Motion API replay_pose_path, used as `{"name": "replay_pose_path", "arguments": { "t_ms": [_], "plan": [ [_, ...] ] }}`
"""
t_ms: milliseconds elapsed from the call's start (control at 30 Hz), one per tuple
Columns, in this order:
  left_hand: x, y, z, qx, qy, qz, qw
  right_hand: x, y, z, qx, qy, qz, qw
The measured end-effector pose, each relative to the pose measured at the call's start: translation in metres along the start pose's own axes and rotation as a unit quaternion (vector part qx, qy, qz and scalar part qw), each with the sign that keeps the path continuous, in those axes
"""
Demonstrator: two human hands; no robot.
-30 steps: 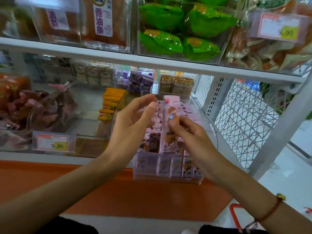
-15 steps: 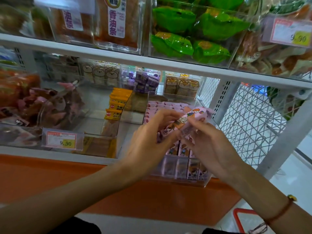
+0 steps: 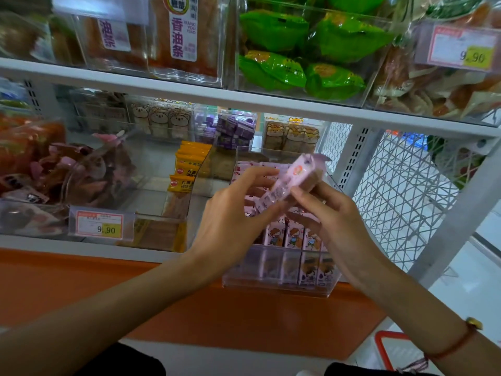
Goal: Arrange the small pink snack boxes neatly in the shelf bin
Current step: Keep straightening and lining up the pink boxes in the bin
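Pinching a pink snack box (image 3: 291,183) from both ends, the left hand (image 3: 235,215) and right hand (image 3: 333,213) hold it tilted above the bin (image 3: 279,283), centre frame. It looks light, stiff cardboard, probably crushable; gripping the narrow ends seems safest.

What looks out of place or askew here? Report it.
One pink box is out of the bin, held tilted above it by the left hand and right hand. The boxes at the bin's front stand upright.
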State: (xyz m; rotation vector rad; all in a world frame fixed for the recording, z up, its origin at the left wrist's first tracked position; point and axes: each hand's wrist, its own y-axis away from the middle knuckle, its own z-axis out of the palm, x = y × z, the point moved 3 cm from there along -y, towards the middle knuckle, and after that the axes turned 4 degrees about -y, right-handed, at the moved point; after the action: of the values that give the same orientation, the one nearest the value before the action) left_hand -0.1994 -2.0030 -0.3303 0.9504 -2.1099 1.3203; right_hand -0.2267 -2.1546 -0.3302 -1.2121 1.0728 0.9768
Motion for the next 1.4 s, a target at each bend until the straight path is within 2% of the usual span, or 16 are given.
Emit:
{"name": "replay_pose_path", "arguments": {
  "t_ms": [133,233,300,433,533,633,733,800,967,1033,1167,1400],
  "plan": [
    [-0.002,-0.003,0.001,-0.044,0.083,-0.056,0.994,-0.004,0.002,-0.005,0.023,0.044,-0.029,0.998],
    [-0.004,-0.001,0.003,-0.083,0.027,-0.047,0.995,-0.005,0.003,-0.007,0.078,0.091,-0.060,0.991],
    [-0.004,0.000,0.003,-0.075,0.000,-0.028,0.997,-0.003,0.004,-0.008,0.090,0.105,-0.071,0.988],
    [-0.002,-0.001,0.000,-0.036,0.037,-0.036,0.998,-0.005,0.005,-0.006,0.069,0.100,-0.086,0.989],
    [0.001,-0.003,-0.003,-0.063,0.082,-0.061,0.993,-0.007,0.004,-0.010,0.066,0.060,-0.073,0.993],
    [-0.001,-0.003,-0.001,-0.113,0.167,-0.148,0.968,-0.004,0.000,-0.013,0.059,0.041,-0.032,0.997],
    [-0.006,-0.003,0.000,-0.139,0.186,-0.220,0.947,0.002,-0.002,-0.013,0.042,0.005,0.022,0.999],
    [-0.008,-0.005,0.000,-0.138,0.196,-0.235,0.942,0.004,-0.003,-0.013,0.032,-0.006,0.041,0.999],
    [-0.010,-0.004,0.003,-0.166,0.202,-0.217,0.941,0.003,-0.003,-0.009,-0.015,-0.024,0.052,0.998],
    [-0.010,-0.005,0.004,-0.162,0.212,-0.189,0.945,-0.001,-0.004,-0.010,-0.019,-0.014,0.015,1.000],
    [-0.009,-0.009,-0.001,-0.116,0.155,-0.104,0.976,-0.008,0.001,-0.009,-0.036,0.038,-0.068,0.996],
    [-0.010,-0.009,0.000,-0.107,0.133,-0.058,0.984,-0.008,0.003,-0.008,-0.047,0.062,-0.099,0.992]
  ]
}}
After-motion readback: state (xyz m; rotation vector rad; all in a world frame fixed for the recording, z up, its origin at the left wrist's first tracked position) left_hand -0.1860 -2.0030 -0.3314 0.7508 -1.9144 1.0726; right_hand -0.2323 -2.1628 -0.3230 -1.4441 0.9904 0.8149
